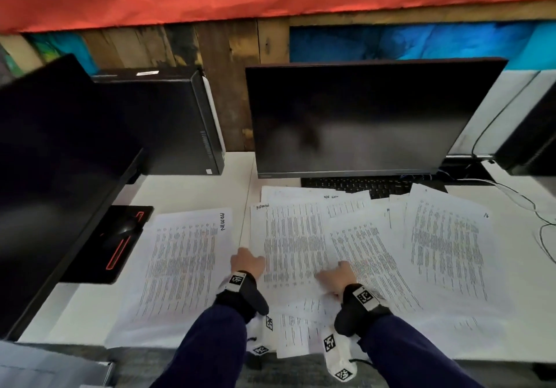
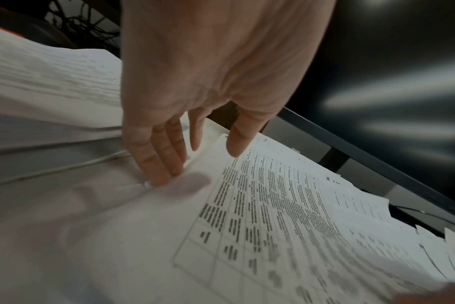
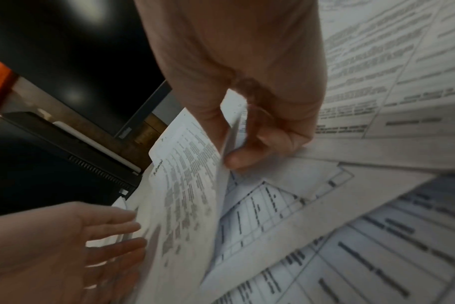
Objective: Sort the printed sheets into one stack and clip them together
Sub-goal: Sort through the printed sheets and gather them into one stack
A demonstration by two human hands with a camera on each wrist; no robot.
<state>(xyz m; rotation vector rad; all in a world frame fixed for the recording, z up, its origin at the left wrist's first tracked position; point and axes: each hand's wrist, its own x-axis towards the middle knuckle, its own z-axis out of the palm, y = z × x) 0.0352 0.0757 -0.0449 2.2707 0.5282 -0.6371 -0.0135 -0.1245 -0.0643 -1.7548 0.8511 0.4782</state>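
Several printed sheets lie scattered and overlapping on the white desk (image 1: 195,192). One marked "ADMIN" (image 1: 186,267) lies to the left, others (image 1: 445,246) to the right. My right hand (image 1: 337,276) pinches the lower right part of the middle sheet (image 1: 291,243) between thumb and fingers. In the right wrist view that hand (image 3: 227,146) holds this sheet (image 3: 185,185) lifted off the papers beneath. My left hand (image 1: 246,262) is at the sheet's left edge, and in the left wrist view its straight fingers (image 2: 156,164) touch that edge of the sheet (image 2: 273,205).
A dark monitor (image 1: 361,116) and a keyboard (image 1: 361,184) stand behind the papers. A second monitor (image 1: 54,161), a computer tower (image 1: 168,122) and a mouse (image 1: 123,228) on a black pad are at the left. Cables (image 1: 535,207) trail at the right.
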